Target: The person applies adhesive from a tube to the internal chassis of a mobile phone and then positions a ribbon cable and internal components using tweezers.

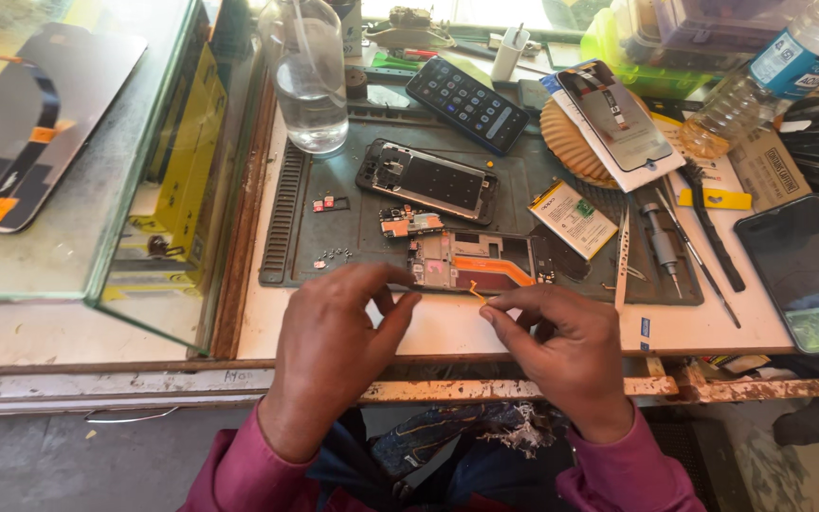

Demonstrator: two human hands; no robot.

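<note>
Opened phone frame (471, 263) lies flat on the grey work mat (334, 228), just beyond both hands, touching or nearly touching the fingertips. Left hand (334, 346): fingers curled, thumb out, tips at the frame's near-left edge; can't tell if it's pressing. Right hand (561, 346): thumb and forefinger pinched on a thin orange flex strip (476, 289) at the frame's near edge. Strip is tiny; where it attaches is hard to make out. Frame shows an orange band, pink patch, bare metal. Back cover (428, 180) farther out past the left hand; small board (409, 223) between.
</note>
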